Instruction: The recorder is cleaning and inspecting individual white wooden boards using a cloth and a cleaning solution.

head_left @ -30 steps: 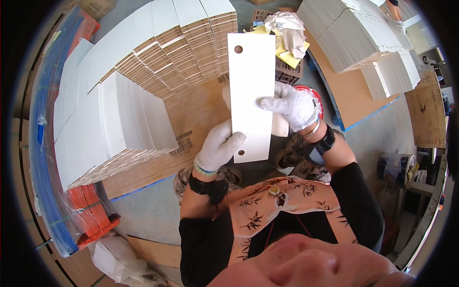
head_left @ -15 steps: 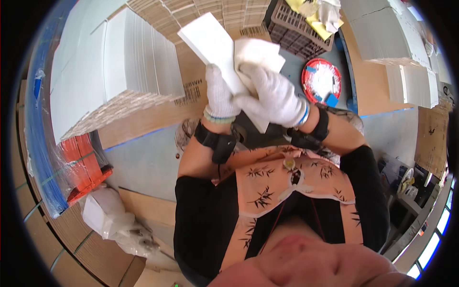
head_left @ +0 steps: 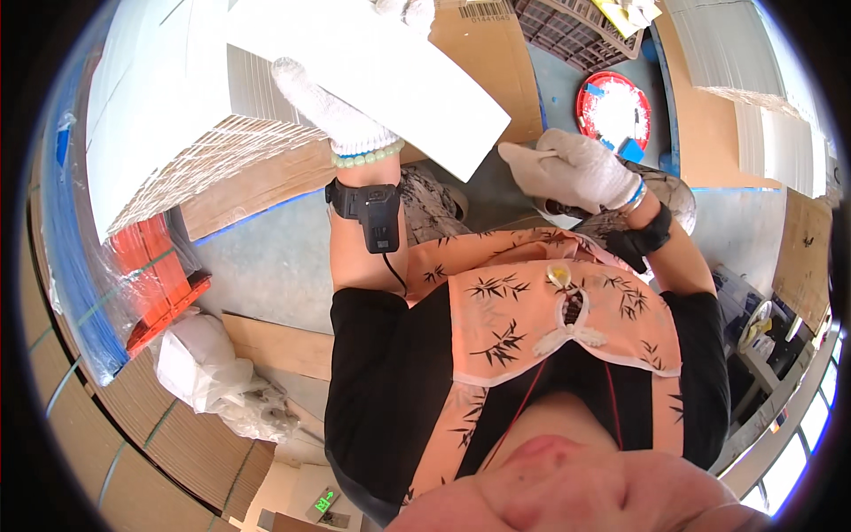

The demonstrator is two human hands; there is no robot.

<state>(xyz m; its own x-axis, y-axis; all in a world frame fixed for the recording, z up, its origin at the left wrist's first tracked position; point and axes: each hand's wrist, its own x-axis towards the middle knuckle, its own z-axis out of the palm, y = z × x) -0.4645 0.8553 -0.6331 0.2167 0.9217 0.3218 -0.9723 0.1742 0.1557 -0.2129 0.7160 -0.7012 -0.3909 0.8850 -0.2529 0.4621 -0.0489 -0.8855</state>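
Note:
Both my hands wear white knit gloves. A flat white panel (head_left: 434, 111) lies across my left hand (head_left: 341, 111), which grips it from beneath. The thumb side shows along the near-left edge, and gloved fingertips show past the far edge; the palm is hidden. My right hand (head_left: 589, 173) is closed, just off the panel's right end and not touching it. From its fingers sticks out what looks like a bunched off-white cloth (head_left: 525, 171).
A tall stack of white sheets (head_left: 168, 97) stands at the left, brown cardboard (head_left: 483, 66) ahead. A red round tub (head_left: 613, 111) with white scraps and a brown plastic crate (head_left: 576, 31) are at far right. More white stacks (head_left: 736, 53) stand beyond; plastic-wrapped bundles (head_left: 213, 372) lie lower left.
My hands have moved apart. The panel has swung away to the left with my left hand and now shows a broader face. My right hand has drawn back to the right, off the panel.

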